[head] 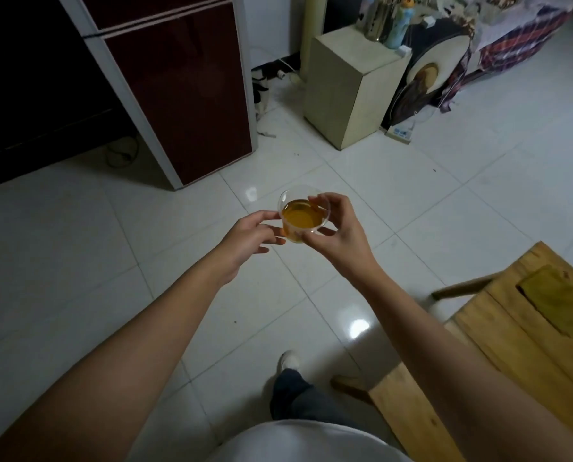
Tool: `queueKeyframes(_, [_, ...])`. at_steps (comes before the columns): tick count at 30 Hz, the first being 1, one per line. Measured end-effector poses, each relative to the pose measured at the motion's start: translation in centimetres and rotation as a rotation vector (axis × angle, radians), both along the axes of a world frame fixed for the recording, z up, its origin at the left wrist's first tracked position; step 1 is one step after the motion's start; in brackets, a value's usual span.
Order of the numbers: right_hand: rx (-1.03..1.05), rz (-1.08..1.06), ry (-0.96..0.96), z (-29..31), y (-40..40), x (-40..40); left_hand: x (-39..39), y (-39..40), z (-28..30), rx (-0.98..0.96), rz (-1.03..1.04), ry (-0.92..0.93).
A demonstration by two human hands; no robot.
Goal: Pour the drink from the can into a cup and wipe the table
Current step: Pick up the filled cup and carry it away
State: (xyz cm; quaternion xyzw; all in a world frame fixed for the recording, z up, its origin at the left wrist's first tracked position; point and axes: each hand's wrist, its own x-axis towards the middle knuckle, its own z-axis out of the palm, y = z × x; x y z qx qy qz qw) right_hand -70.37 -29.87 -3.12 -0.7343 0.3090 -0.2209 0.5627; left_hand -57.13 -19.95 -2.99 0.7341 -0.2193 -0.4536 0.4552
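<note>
Head view: cup [303, 215] with amber drink, in middle of frame, above floor.
Right hand [340, 233]: fingers curled round cup rim.
Left hand [248, 236]: fingertips touch cup side, fingers loose.
Table [498, 345]: lower right.
Advice: keep cup level, move slowly.

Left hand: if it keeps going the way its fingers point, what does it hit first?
The left hand points right at the clear cup held by the right hand; its fingertips look at or nearly on the wall.

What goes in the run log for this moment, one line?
cup: holds amber drink, carried above floor | right hand: grips rim | left hand: fingers touch side | table: at right
</note>
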Motion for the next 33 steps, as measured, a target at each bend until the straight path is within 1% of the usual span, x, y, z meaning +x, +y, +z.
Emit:
queueKeyframes(10, [-0.035,-0.018,0.000,1.0,-13.3,10.9,11.2,-13.8,0.6,-0.016,0.004,0.031])
queueKeyframes(17, [-0.055,-0.097,0.003,0.8,-22.6,20.2,21.0,-24.0,0.6,-0.037,-0.091,0.000])
queueKeyframes(24, [-0.024,-0.201,-0.004,1.6,-31.4,29.3,30.7,-34.2,1.6,-0.033,-0.191,-0.024])
queueKeyframes(33, [-0.049,-0.277,0.022,1.5,-42.1,35.8,37.8,-46.0,1.3,-0.016,-0.271,-0.009])
